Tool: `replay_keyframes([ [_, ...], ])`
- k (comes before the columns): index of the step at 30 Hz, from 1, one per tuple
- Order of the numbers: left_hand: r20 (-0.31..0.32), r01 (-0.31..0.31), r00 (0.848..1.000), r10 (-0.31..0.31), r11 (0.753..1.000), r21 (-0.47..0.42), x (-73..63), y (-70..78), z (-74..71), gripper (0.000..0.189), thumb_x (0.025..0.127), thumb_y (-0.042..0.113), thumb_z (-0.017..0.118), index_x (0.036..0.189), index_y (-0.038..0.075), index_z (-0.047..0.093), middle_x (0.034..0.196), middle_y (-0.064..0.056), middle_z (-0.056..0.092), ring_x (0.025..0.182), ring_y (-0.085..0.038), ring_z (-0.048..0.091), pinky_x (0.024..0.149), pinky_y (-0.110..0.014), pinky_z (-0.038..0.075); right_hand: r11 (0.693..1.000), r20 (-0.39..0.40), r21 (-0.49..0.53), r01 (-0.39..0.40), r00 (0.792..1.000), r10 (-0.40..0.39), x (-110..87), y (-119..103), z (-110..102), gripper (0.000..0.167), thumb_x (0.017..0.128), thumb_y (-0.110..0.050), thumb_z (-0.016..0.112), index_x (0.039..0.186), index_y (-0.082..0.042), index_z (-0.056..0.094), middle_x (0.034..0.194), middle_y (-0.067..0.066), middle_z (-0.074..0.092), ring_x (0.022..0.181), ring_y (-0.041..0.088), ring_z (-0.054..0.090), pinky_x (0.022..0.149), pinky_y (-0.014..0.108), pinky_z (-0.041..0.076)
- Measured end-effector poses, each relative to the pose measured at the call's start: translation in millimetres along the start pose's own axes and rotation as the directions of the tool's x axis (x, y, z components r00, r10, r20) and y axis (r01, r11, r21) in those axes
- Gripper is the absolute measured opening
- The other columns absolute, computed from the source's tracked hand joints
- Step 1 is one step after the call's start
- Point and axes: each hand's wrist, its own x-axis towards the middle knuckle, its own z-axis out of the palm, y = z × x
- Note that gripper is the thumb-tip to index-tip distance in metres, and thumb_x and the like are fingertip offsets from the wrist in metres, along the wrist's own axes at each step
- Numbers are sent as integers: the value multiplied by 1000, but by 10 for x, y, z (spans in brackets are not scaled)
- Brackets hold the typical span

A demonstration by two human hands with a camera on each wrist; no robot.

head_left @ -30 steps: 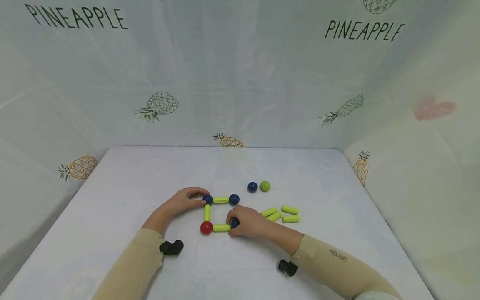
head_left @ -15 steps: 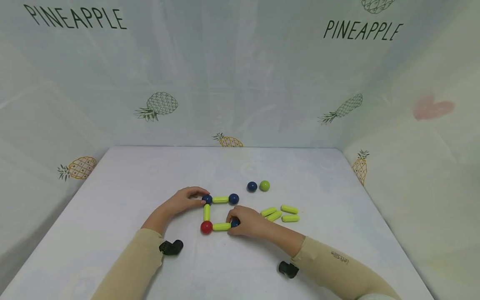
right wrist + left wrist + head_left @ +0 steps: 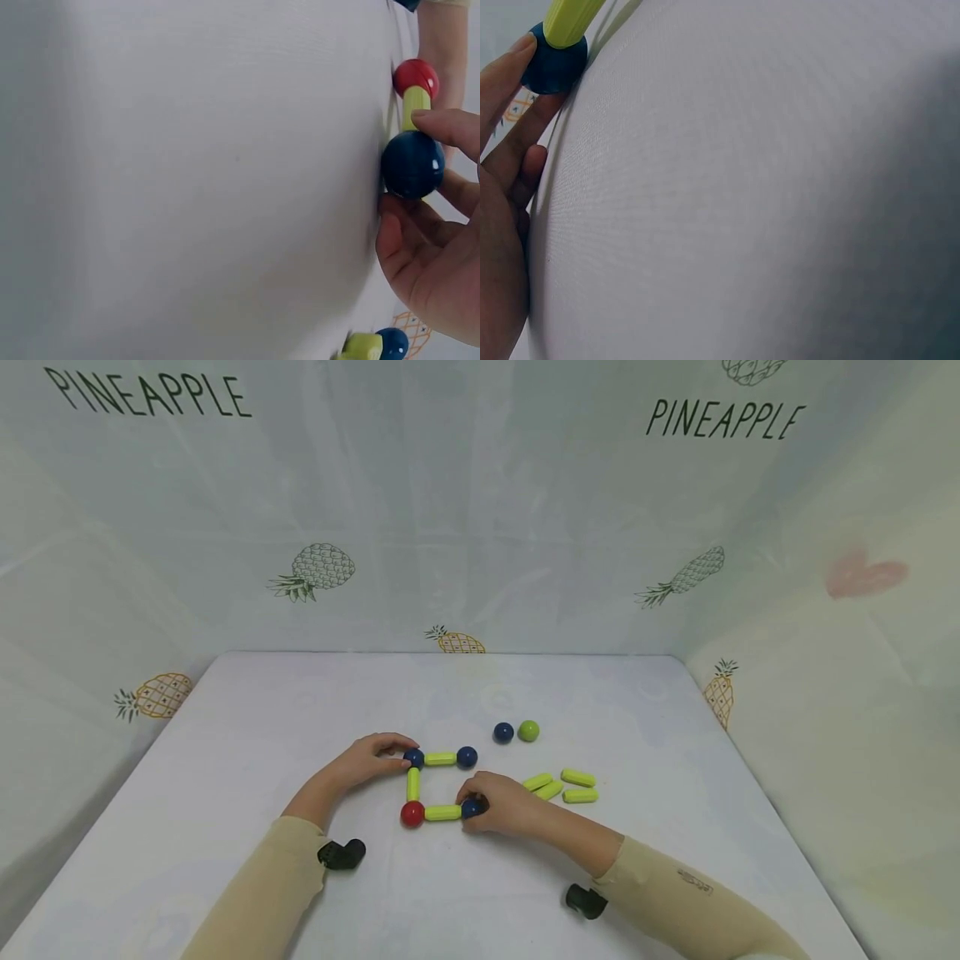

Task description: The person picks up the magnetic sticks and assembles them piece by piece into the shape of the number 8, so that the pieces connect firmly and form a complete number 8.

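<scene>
Toy balls joined by short yellow-green rods form a three-sided square on the table. My left hand (image 3: pixel 372 757) pinches the blue ball (image 3: pixel 556 69) at its far left corner between thumb and fingers. From that corner, one rod (image 3: pixel 440 759) leads right to a second blue ball (image 3: pixel 467 757), and another rod (image 3: pixel 413 785) comes toward me to a red ball (image 3: pixel 412 814). The near rod (image 3: pixel 442 812) runs from the red ball to a third blue ball (image 3: pixel 412 164). Around this last ball are the thumb and fingers of my right hand (image 3: pixel 501 804).
Behind the frame lie a loose blue ball (image 3: pixel 503 732) and a green ball (image 3: pixel 528 731). Several loose yellow-green rods (image 3: pixel 580 795) lie to the right, close to my right hand. A pineapple-print cloth (image 3: pixel 480 527) hangs behind the white table (image 3: pixel 337 685).
My right hand has shifted slightly right, and more of the blue ball in its fingers shows. The left hand stays on its ball.
</scene>
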Motion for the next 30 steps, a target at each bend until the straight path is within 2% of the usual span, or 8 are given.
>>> replay_keyframes([
  [6, 9, -9, 1000, 9, 1000, 4, -11, 23, -10, 32, 89, 31, 71, 120, 22, 68, 132, -7, 56, 118, -28, 47, 105, -54, 34, 1000, -8, 29, 2, 1000, -1, -83, 58, -67, 33, 81, -19, 80, 112, -19, 67, 97, -11, 57, 83, 10, 53, 74, 24, 48],
  [18, 8, -11, 1000, 11, 1000, 15, -16, 41, 0, 32, 90, 30, 71, 121, 21, 67, 130, -7, 57, 116, -28, 48, 104, -53, 36, 997, -67, 56, 53, 997, -49, -329, 210, -265, 32, 84, -13, 75, 115, -12, 66, 104, -2, 61, 91, 18, 54, 72, 30, 47],
  [30, -3, -5, 1000, 5, 1000, 18, -25, 31, 8, 33, 90, 31, 71, 121, 21, 67, 131, -6, 56, 118, -28, 47, 104, -53, 35, 997, -136, 66, 38, 990, -29, -532, 421, -447, 33, 83, -10, 75, 114, -6, 65, 102, 2, 63, 92, 21, 55, 75, 29, 49],
])
